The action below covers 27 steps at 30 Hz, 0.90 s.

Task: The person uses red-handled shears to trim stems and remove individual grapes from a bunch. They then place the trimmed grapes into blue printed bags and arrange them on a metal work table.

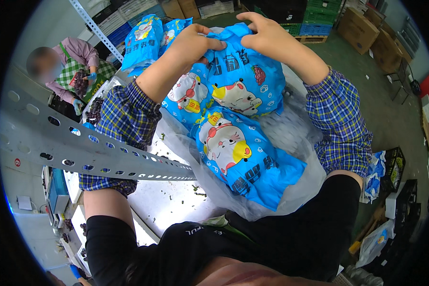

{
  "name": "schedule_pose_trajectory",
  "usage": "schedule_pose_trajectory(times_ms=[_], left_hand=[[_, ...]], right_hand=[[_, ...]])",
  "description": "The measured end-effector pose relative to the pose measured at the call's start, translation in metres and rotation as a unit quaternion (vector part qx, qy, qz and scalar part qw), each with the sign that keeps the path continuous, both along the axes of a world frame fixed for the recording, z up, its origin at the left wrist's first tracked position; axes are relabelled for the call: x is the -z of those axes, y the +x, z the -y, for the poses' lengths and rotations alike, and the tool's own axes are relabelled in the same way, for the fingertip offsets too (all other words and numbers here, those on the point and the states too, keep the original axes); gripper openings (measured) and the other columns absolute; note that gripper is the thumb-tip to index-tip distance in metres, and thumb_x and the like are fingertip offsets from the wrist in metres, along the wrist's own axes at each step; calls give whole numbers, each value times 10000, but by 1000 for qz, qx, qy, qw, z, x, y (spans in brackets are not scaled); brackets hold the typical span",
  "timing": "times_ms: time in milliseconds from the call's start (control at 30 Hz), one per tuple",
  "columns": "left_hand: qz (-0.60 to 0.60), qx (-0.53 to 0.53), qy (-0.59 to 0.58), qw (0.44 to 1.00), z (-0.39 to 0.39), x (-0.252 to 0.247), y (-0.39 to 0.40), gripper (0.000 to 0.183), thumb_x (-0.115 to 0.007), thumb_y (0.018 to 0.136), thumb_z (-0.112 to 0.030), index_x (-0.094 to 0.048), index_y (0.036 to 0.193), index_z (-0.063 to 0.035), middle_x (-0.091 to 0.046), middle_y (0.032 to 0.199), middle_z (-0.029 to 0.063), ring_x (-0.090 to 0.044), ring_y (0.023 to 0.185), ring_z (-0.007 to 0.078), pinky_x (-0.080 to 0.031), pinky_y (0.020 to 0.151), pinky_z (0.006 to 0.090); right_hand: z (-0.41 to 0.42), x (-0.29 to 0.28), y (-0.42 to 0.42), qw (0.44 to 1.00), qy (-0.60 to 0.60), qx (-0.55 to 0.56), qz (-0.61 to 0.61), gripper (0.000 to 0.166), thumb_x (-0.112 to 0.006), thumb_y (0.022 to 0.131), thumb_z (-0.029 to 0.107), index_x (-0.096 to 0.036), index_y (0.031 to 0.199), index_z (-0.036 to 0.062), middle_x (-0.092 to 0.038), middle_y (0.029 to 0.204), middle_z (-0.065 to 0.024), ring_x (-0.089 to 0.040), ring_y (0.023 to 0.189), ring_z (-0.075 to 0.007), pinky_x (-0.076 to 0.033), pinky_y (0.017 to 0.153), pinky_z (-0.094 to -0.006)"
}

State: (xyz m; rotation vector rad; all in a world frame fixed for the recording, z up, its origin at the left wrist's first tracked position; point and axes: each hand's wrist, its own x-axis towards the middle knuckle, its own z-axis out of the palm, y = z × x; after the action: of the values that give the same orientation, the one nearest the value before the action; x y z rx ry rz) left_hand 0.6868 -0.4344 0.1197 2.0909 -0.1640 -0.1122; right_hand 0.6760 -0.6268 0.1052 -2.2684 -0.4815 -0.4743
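Three blue printed plastic bags with cartoon cats lie together in a clear plastic liner (304, 139) in front of me. At the top of the upper bag (232, 75), my left hand (196, 44) has its thumb and fingers on the gathered film. My right hand (268, 34) is at the other side of that top, index finger stretched out and thumb apart from it, near the film. Another blue bag (189, 96) sits behind on the left, partly covered by my left forearm. The nearest bag (232, 146) lies tilted, its folded end towards me. What the bags contain is hidden.
A perforated metal post (103, 153) crosses the left side close to my left arm. Stem scraps lie on the white table (178, 200). More blue bags (143, 43) stand beyond. Left, a person (82, 68) in gloves holds dark grapes (81, 84). Crates (318, 18) and cartons (357, 30) stand behind.
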Motion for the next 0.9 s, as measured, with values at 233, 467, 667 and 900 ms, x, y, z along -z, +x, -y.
schedule_pose_trajectory(times_ms=[233, 467, 667, 900], left_hand=[[-13, 61, -96, 993, -6, 3, 8, 558, -729, 747, -377, -554, 1082, 34, -630, 924, 135, -622, 801, 178, -514, 616, 298], [241, 62, 177, 952, -5, 8, 23, 532, -692, 759, -442, -637, 1003, 28, -644, 821, 142, -637, 699, 202, -524, 600, 330], [90, 52, 69, 992, -8, 14, 55, 242, -609, 837, -222, -647, 1007, -55, -630, 802, 25, -573, 629, 107, -467, 526, 258], [-105, 70, -140, 982, -35, 31, 87, 219, -625, 856, -195, -633, 1004, -34, -633, 799, 24, -556, 585, 68, -407, 444, 193]], right_hand=[[-3, 9, 27, 982, -151, -97, 51, 293, -521, 773, 33, -614, 1051, 34, -636, 981, -172, -622, 898, -285, -501, 742, -353], [-9, 12, 43, 982, -67, -123, 125, 223, -663, 759, 124, -650, 967, 42, -660, 856, -128, -645, 806, -248, -512, 702, -321], [-19, 40, 96, 993, 68, -29, 88, 427, -744, 715, 345, -636, 1003, 48, -667, 852, -104, -649, 794, -206, -516, 694, -306], [-22, 31, 87, 986, 25, -162, -30, 449, -687, 775, 428, -663, 946, 14, -654, 897, -114, -628, 847, -185, -497, 744, -272]])
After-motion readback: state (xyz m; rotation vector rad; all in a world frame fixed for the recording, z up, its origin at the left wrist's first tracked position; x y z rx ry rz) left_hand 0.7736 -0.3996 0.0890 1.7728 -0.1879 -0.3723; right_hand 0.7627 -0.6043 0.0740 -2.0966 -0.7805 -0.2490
